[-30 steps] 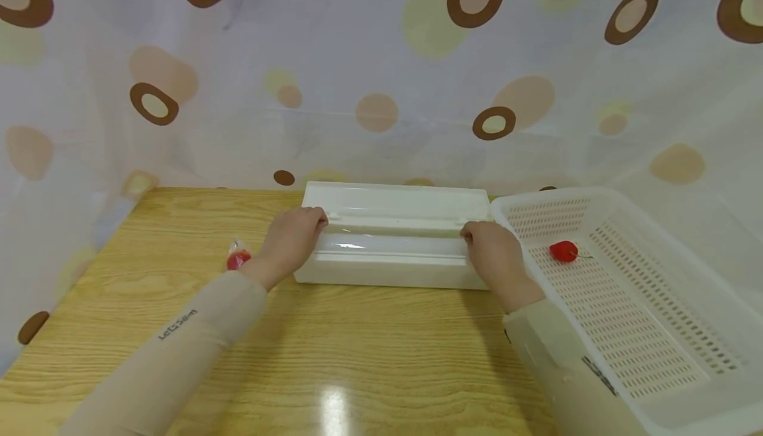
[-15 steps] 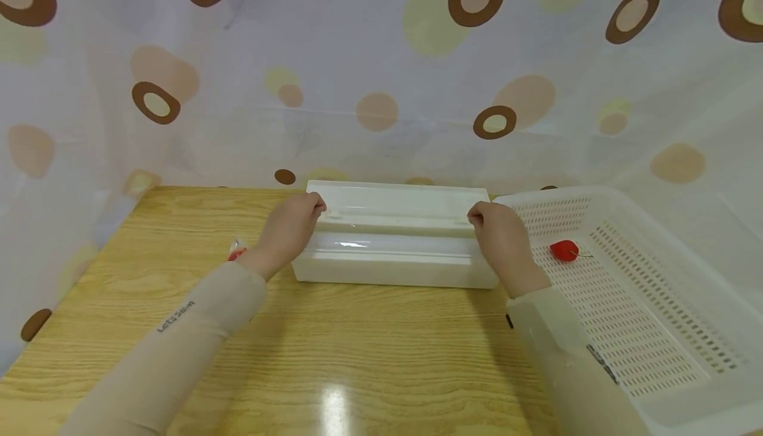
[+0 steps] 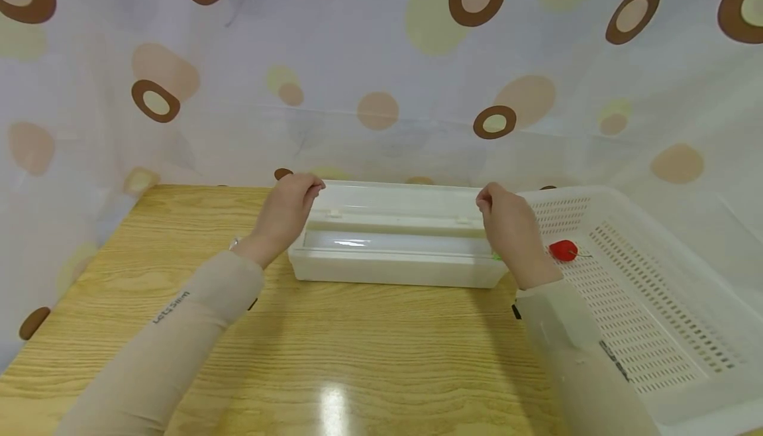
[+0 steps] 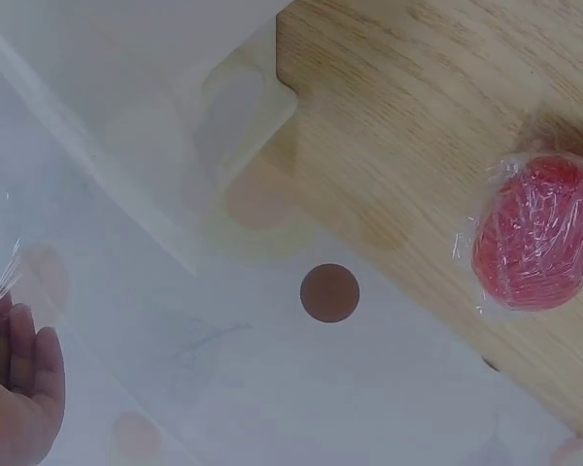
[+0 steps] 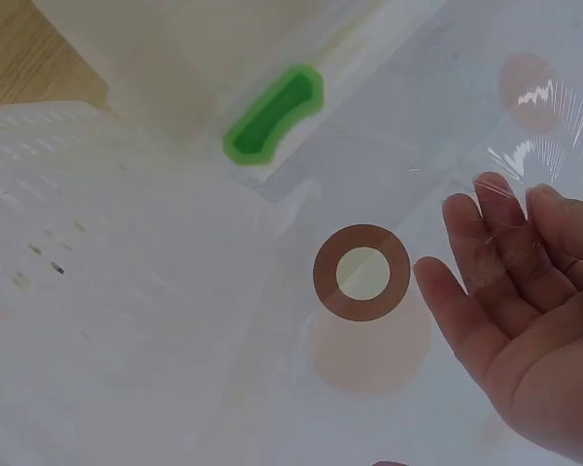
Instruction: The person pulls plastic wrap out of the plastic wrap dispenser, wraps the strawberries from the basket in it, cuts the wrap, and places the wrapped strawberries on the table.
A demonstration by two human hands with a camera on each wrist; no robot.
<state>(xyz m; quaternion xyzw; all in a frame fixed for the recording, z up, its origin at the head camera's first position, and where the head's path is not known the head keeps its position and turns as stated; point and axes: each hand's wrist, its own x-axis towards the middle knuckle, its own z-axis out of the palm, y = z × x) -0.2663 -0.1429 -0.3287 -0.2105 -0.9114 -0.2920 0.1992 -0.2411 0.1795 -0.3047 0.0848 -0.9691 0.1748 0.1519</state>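
A white cling film dispenser [image 3: 399, 272] stands at the back of the table, its lid [image 3: 399, 199] tilted back and a shiny roll [image 3: 393, 242] showing inside. Above its left side my left hand [image 3: 286, 207] pinches the clear film's edge between thumb and fingers. My right hand [image 3: 511, 227] does likewise above the right side. Creased cling film [image 5: 539, 136] runs from the right fingertips in the right wrist view. Matching creases in the film [image 4: 2, 243] meet the left fingertips in the left wrist view. A green piece [image 5: 277, 112] sits on the dispenser's right end.
A red ball-like thing wrapped in clear film [image 4: 539, 233] lies on the table left of the dispenser, mostly hidden by my left wrist in the head view. At right stands a white slotted basket [image 3: 667, 244] holding a small red thing with a thin stem [image 3: 563, 250]. A patterned curtain [image 3: 378, 58] hangs behind.
Both hands have risen and moved back from the dispenser's front part to its open lid, drawing the film out. They are slightly farther apart. The dispenser's right end is more exposed.
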